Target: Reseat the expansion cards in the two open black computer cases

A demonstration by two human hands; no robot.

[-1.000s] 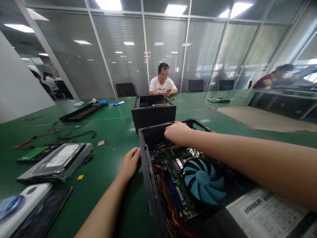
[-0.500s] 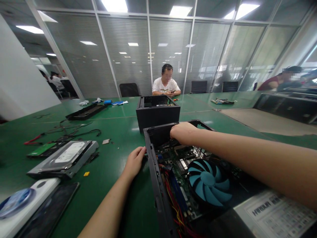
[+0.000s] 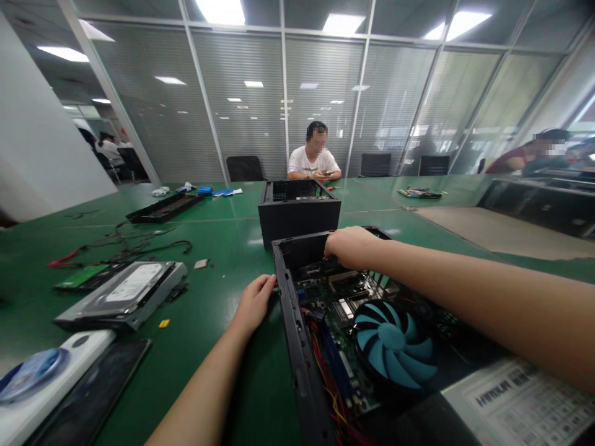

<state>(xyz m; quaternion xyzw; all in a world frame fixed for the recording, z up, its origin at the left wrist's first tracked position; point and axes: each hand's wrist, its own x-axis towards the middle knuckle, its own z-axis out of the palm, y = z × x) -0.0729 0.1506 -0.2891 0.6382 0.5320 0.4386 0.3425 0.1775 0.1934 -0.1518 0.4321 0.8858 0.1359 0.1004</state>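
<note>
An opened black computer case [image 3: 304,365] lies on its side in front of me, showing a motherboard [image 3: 339,365], a cooling fan with teal blades [image 3: 393,337] and a labelled power supply [image 3: 520,402]. My left hand [image 3: 253,302] rests on the table, thumb and fingertips closed at the case's outer left wall. My right hand [image 3: 351,246] reaches across into the far left part of the case, above the board. Its fingers are curled downward, and their tips and whatever they hold are hidden. Red and yellow cables [image 3: 328,384] run along the inner left wall.
Another black case [image 3: 300,223] stands just behind. To the left lie a hard drive [image 3: 127,291], a green circuit board [image 3: 83,277], loose cables [image 3: 134,248], a small yellow piece [image 3: 164,323] and a black tray [image 3: 165,208]. Across the table sits a person [image 3: 313,158].
The view has shifted slightly, so everything sits a little further right. Both hands keep nearly the same places at the case.
</note>
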